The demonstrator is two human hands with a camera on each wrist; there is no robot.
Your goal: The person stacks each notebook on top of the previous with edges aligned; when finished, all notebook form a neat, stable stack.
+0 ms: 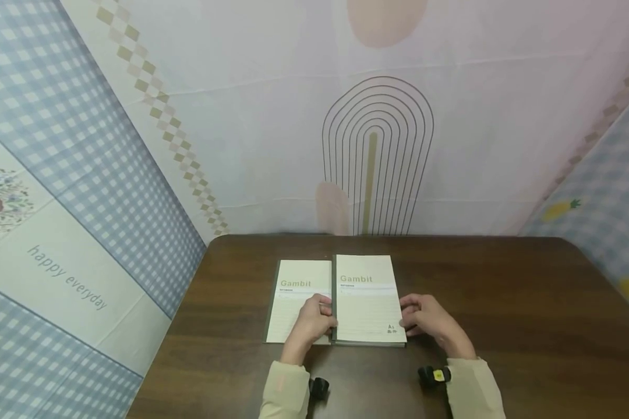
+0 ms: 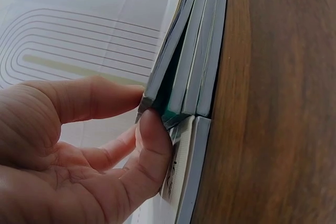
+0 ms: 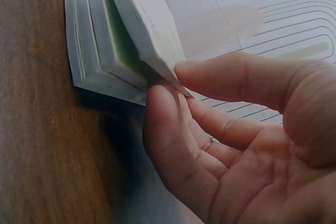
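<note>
Two white "Gambit" notebook covers lie side by side in the head view. On the right a stack of several notebooks has a top notebook [image 1: 366,308] with dark handwriting at its lower right corner. My left hand [image 1: 309,323] pinches the left edge of that top notebook, and my right hand [image 1: 431,319] pinches its right edge. Both wrist views show the top notebook [image 2: 167,61] tilted up from the stack [image 3: 97,35], a dark green gap between. Thumbs are above, fingers beneath. The other notebook [image 1: 283,317] lies flat on the left, partly covered by my left hand.
A dark brown wooden table [image 1: 503,302] extends around the notebooks. Behind it hangs a pale cloth [image 1: 262,134] with printed arches, and a blue checked cloth [image 1: 110,192] hangs at the left. Black wrist cameras sit at both cuffs.
</note>
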